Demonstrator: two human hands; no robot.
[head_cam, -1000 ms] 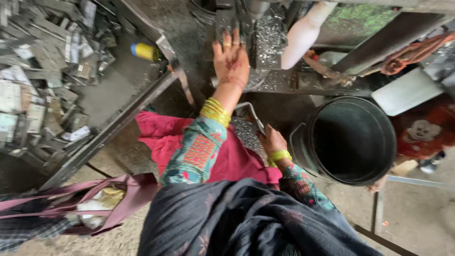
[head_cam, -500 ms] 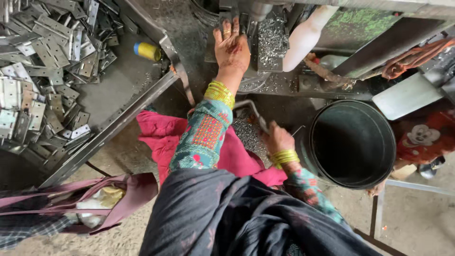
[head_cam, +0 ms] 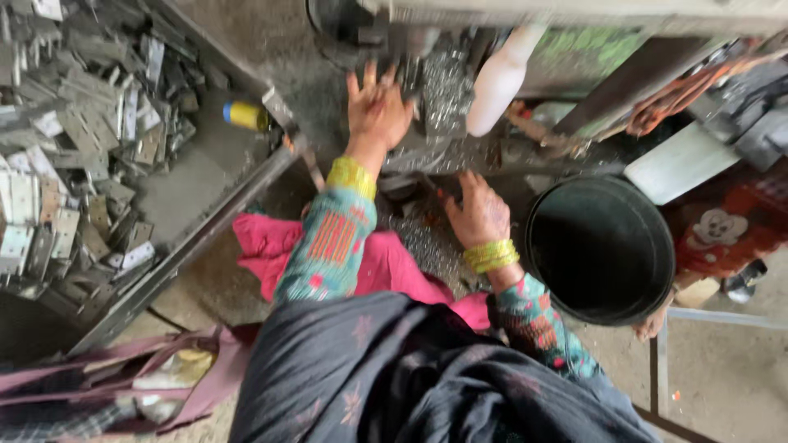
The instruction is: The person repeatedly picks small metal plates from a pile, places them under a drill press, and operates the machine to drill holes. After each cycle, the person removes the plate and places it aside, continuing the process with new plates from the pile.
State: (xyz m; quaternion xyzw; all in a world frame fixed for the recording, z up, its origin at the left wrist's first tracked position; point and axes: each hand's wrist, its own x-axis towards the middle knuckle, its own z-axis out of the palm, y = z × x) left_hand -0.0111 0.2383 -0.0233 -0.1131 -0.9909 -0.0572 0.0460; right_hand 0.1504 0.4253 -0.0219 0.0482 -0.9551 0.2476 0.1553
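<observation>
My left hand (head_cam: 377, 111) reaches forward with fingers spread and lies flat on the grimy metal ledge of a machine (head_cam: 460, 152), beside a heap of small shiny metal pieces (head_cam: 445, 82). Closer to me, my right hand (head_cam: 478, 212) rests palm down with fingers apart on more small metal pieces (head_cam: 419, 242) that lie on a pink cloth (head_cam: 267, 250) over my lap. Both wrists carry yellow bangles and patterned sleeves. Neither hand visibly grips anything.
A black bucket (head_cam: 603, 250) stands just right of my right hand. A tray heaped with several flat metal hinges (head_cam: 74, 139) fills the left, with a yellow and blue cylinder (head_cam: 245, 116) at its edge. A white bottle-shaped part (head_cam: 501, 78) hangs above the ledge. A pink bag (head_cam: 123, 385) lies lower left.
My right hand has moved forward from my lap toward the ledge, onto the small metal pieces. My left hand stays spread on the machine ledge.
</observation>
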